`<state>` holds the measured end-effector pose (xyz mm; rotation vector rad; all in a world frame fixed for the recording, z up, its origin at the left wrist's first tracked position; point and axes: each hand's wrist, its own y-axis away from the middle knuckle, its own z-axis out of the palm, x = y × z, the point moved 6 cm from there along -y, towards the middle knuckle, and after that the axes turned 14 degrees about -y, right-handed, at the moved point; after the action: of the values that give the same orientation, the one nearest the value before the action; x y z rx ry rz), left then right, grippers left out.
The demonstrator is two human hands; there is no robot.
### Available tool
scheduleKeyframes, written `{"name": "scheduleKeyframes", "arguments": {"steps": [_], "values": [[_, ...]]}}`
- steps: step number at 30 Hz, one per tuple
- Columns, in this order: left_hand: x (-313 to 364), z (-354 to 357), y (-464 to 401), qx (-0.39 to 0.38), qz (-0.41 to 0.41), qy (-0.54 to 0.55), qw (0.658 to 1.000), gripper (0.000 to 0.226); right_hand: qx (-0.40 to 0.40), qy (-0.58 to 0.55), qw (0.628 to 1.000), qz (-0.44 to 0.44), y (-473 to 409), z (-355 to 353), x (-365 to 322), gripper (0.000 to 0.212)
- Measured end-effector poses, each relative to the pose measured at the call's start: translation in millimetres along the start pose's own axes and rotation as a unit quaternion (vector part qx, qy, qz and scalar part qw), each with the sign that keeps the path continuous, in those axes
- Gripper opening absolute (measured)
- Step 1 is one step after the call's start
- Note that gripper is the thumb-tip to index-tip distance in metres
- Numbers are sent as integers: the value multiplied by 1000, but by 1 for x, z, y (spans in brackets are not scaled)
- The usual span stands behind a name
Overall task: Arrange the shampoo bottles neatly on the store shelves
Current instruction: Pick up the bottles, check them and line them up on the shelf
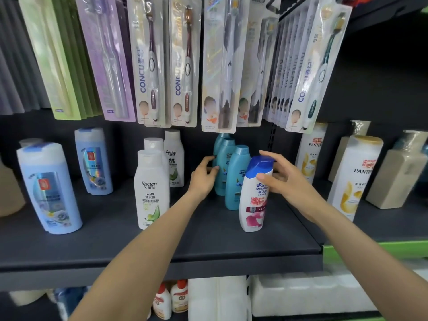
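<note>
I see a dark matte shelf (220, 242) carrying plastic shampoo bottles in loose front-to-back rows. Near the middle stands a white Head & Shoulders bottle (254, 195) with a blue angled cap and a pink panel low on its label; it leans a little to the right. My right hand (281, 176) has its thumb against the front of that bottle just under the cap, with the fingers spread over and behind the cap; I cannot tell whether they press on it. My left hand (204, 174) reaches to the teal bottles (236, 177), three smooth rounded ones standing one behind another just left of the white bottle, and its curled fingers touch the side of the middle teal one.

Left of those, three white Raclen bottles (151, 188) with flat caps and green leaf prints stand upright, one in front and two behind. Farther left, pale blue bottles (49, 188) with glossy foil labels stand upright, well apart from each other. On the neighbouring shelf section to the right are white Pantene bottles (354, 174) with gold caps, and beside them a beige boxy bottle (393, 179).

Above, toothbrush blister packs (183, 63) hang in rows, clear plastic on card. Below the shelf sit small white bottles with red caps (171, 300) and white wrapped packs (308, 295).
</note>
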<state>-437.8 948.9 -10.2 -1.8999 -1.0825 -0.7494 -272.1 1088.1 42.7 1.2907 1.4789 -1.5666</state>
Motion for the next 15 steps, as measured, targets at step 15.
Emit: {"name": "scheduleKeyframes", "arguments": {"steps": [15], "values": [[1, 8, -15, 12, 24, 44, 999, 31, -15, 68, 996, -63, -26, 11, -19, 30]]}}
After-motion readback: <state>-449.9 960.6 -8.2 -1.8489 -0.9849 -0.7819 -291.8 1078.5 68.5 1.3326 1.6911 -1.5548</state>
